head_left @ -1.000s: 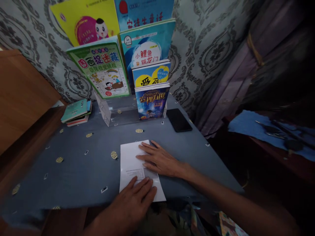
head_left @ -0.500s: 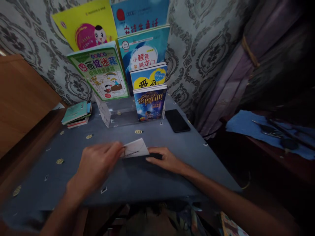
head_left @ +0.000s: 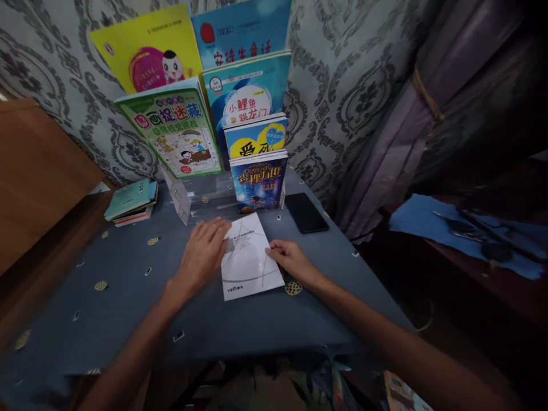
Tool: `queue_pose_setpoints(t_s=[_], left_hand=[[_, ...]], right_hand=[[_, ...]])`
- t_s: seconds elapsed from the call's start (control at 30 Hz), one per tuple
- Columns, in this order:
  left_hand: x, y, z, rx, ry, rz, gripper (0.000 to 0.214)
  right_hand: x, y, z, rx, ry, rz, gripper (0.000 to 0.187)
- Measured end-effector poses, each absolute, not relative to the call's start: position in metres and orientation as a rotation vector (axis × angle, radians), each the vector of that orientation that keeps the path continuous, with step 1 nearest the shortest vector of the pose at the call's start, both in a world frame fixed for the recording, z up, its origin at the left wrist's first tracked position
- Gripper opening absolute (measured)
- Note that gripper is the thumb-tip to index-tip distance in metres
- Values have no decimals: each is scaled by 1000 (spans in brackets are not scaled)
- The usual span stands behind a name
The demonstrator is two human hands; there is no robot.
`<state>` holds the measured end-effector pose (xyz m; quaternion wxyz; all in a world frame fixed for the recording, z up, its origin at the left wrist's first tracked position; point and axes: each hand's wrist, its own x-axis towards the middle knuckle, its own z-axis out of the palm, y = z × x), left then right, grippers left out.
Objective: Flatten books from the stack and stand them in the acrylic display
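A white booklet point(head_left: 252, 265) with printed text and thin curved grey lines lies on the table, its front edge toward me and its cover facing up. My left hand point(head_left: 206, 245) rests along its upper left edge, fingers stretched out and touching the paper. On the other side, my right hand point(head_left: 291, 258) is closed, thumb and fingers pinching the booklet's right edge. Just beyond the booklet stands a dark blue book point(head_left: 259, 182) in a clear display stand point(head_left: 177, 197).
Several picture books, among them a green one point(head_left: 180, 134) and a yellow one point(head_left: 145, 48), stand upright against the patterned wall. A black phone point(head_left: 307, 212) lies at the right. A small stack of books point(head_left: 131, 201) is at the left. A purple curtain point(head_left: 381, 142) hangs at the right.
The booklet, formerly held up at a slant, now lies flat with its cover facing up. My left hand has shifted right and opened out along its edge; my right hand still grips the side.
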<state>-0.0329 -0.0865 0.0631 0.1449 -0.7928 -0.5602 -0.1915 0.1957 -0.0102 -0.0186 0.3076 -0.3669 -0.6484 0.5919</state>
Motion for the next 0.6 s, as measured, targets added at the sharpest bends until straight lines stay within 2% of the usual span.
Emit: queue_pose_setpoints(t_s=[0.1,0.17,0.3,0.37,0.53,0.6], left_hand=[[-34,-82,18,-2405,-1798,-392,37],[-36,-81,-5,-2365,-1937,-305,41],[-39,-82,-25,-2343,-2009,-251,49],[-40,-82,-27,-2347,-2003,-262,50],[-40,-81,-28,-2334,-1975,-294,50],[-40,-81,-29,-2339,-1968,-289,50]], right_hand=[[198,-7,-24,-1083,-1867,1491,22],[200,-5,-20,-1161,-2014,1330,20],[200,-3,-3,-1391,-2280,685,16],[192,-2,3,-1378,-2347,464,23],[144,6,-8,-814,-2551,502,43],[126,10,-18,-739,-2614,528,49]])
